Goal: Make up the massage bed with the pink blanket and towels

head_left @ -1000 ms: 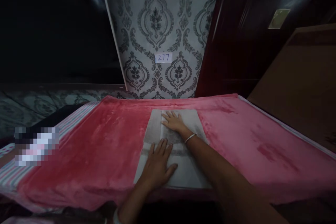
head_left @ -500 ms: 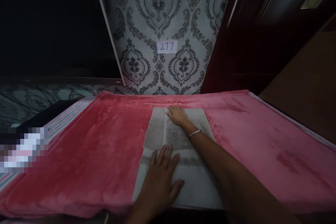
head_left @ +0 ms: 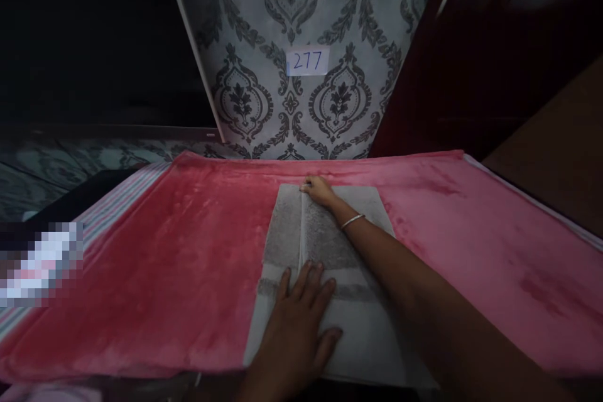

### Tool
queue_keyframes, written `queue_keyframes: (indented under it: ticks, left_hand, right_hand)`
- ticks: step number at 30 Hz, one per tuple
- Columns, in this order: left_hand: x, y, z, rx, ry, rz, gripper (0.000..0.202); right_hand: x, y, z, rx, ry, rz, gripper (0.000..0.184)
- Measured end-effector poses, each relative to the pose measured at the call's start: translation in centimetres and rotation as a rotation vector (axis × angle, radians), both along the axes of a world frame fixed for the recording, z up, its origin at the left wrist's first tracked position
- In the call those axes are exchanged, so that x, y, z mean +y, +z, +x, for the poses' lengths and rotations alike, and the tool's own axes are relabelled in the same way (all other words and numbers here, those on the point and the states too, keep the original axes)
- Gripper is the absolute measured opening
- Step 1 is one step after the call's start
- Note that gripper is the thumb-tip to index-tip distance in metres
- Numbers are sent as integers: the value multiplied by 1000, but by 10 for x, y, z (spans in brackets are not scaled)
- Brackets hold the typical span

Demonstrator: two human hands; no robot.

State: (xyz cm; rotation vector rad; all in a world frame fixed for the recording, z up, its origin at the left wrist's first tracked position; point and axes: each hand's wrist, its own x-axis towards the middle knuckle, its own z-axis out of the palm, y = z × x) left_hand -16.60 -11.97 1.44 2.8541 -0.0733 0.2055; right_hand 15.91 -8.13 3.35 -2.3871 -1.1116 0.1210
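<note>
towel [head_left: 282, 239], folded into a long grey-white strip, lies on the pink blanket [head_left: 164, 264] with its long axis running straight away from the person. left hand [head_left: 301, 320] rests flat on the near end, fingers [head_left: 306, 276] slightly spread. right hand [head_left: 321, 192] sits at the far edge, over the centre fold line, fingers bunched; whether they pinch the cloth cannot be told.

dim | dark corners | edges warped | pixelated patch at left

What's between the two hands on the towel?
Head view: only bare grey towel with its lengthwise fold, between left hand and right hand.
</note>
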Motion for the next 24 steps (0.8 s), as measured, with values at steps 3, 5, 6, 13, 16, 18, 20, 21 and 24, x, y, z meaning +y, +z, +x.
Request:
queue_keyframes:
  ticks: [3, 5, 6, 13, 16, 18, 20, 21, 24]
  left_hand:
    - [0, -2, 0, -3, -4, 9, 68]
    - [0, -2, 1, -8, -2, 13, 67]
    - [0, -2, 1, -8, 0, 12, 67]
    - [1, 8, 2, -4, 15, -53, 65]
    - [1, 6, 2, -38, 23, -78, 64]
    - [1, 4, 2, -62, 27, -81, 63]
    - [0, 2, 3, -79, 32, -77, 62]
    - [0, 2, 3, -83, 37, -73, 61]
    - [-3, 5, 5, -52, 54, -57, 60]
  right_hand:
    - [0, -7, 0, 20, -27, -26, 21]
    - [-1, -8, -2, 25, -34, -40, 21]
    - [-1, -8, -3, 26, -34, -47, 21]
    - [-9, 21, -23, -22, -29, -83, 33]
    - [-27, 34, -48, -100, 5, -85, 48]
    - [-44, 34, -71, -207, 46, -89, 57]
    - [-62, 26, -94, -296, 93, -121, 62]
    - [-69, 21, -104, -316, 112, -148, 64]
    - [-81, 6, -122, -296, 133, -217, 63]
